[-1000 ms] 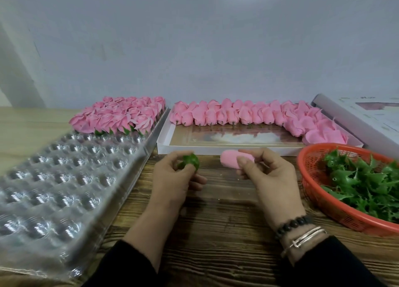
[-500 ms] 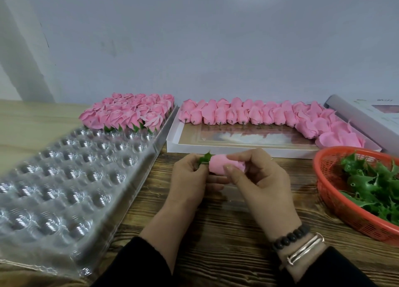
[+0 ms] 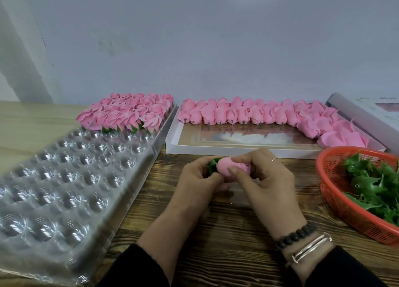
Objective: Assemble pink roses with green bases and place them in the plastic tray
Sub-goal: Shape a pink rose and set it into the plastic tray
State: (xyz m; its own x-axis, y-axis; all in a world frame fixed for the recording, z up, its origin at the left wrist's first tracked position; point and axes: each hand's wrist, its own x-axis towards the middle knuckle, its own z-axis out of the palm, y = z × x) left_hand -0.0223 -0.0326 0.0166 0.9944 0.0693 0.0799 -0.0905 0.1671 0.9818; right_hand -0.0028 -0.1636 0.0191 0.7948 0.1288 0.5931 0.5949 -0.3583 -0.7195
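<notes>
assembly step in hand: both hands meet over the bench (image 3: 216, 232), just in front of the white box (image 3: 172, 145). left hand (image 3: 199, 183) is curled round a green base (image 3: 212, 166), of which only a few leaf points show above the fingers; right hand (image 3: 267, 185) pinches a pink rose (image 3: 232, 171) between thumb and fingers, its lower end against the base. judged: the rose is being seated in the base, and the join is not confirmed, since the fingers cover it. next move calls for pressing the two fully together, then carrying the finished flower left to the plastic tray (image 3: 71, 189) and setting it upright in a free cup, likely in the row next to the finished roses (image 3: 129, 113) that fill the far end. most cups nearer the camera stand unfilled, so the task looks early to midway. loose rose heads (image 3: 259, 113) lie on their sides along the back and right of the white box; spare green bases (image 3: 373, 185) are heaped in the red basket (image 3: 336, 202) at right. hard to make out: the stem or peg of the held rose, and whether it has entered the base. the near end of the tray is blurred and glare hides the cup edges. basket is cut off by the right edge, as is a pale box lid (image 3: 367, 116) behind it. bracelets (image 3: 302, 241) on the right wrist, dark sleeves (image 3: 140, 269) at the bottom edge.
</notes>
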